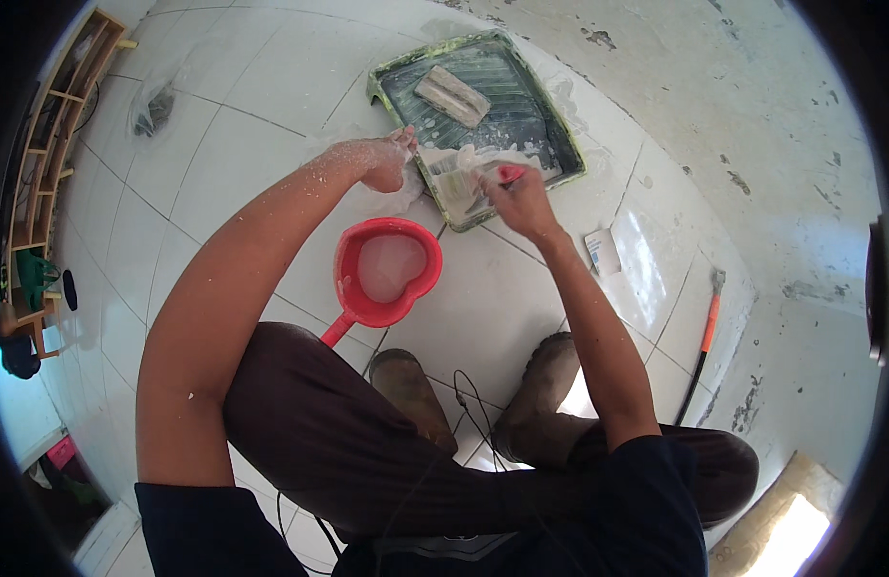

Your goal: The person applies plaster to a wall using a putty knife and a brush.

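A black paint tray (521,82) with a yellow-green smeared rim lies on the tiles ahead, its near part coated in wet white material. My right hand (523,204) is closed round the red handle of a brush (454,189), whose pale bristle end rests over that coating. Speckled with white, my left hand (388,163) has its fingers curled together at the tray's left rim; whether they grip the rim is hidden. Nearer to me stands a red heart-shaped dipper (346,264) holding whitish liquid. A grey-tan block (452,96) lies inside the tray.
A small white box (603,252) lies right of the tray. Farther right, an orange-and-black-handled tool (709,327) is near the peeling wall (800,192). My boots (406,394) and a thin black cable (473,394) are close by. A wooden shelf (40,163) stands far left.
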### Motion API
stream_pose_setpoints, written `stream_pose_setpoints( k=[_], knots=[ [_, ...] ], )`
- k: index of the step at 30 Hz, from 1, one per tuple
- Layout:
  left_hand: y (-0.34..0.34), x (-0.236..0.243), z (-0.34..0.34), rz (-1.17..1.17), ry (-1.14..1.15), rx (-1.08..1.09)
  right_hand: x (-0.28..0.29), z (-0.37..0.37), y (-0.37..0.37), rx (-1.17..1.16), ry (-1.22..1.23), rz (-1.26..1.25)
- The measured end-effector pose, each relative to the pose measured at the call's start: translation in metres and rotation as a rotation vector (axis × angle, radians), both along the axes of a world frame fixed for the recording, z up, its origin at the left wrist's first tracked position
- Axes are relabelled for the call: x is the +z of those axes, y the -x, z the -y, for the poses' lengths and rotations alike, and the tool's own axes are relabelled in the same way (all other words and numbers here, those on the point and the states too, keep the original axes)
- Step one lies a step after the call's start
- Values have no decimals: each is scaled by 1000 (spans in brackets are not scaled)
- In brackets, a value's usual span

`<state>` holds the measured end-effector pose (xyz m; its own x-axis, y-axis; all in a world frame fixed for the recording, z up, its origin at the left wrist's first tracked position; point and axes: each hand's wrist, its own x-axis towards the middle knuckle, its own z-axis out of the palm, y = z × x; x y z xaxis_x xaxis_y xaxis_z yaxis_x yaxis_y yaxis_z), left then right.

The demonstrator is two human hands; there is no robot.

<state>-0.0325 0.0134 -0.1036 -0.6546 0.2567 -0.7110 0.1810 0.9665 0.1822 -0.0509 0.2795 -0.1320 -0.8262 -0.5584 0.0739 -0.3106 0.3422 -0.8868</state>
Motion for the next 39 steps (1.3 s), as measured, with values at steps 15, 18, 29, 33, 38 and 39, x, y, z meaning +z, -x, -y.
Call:
stream_pose_setpoints(
  k=[15, 18, 29, 33, 38, 39],
  knots=[
    [-4, 6, -3, -1, 27, -46, -16, 16, -31, 281, -263, -480],
    [-1, 5, -6, 4, 15, -28, -27, 6, -11, 281, -155, -561],
    [-3, 6, 0, 15, -2, 5, -5, -25, 23, -118, -183, 46],
    [-3, 1, 3, 4, 28, -5, 6, -7, 17, -123, -154, 114],
    [-3, 9, -3, 3, -10, -2, -24, -12, 12, -130, -186, -130],
    [-4, 11, -3, -1, -20, -4, -21, -20, 17, -135, -185, 62]
  ],
)
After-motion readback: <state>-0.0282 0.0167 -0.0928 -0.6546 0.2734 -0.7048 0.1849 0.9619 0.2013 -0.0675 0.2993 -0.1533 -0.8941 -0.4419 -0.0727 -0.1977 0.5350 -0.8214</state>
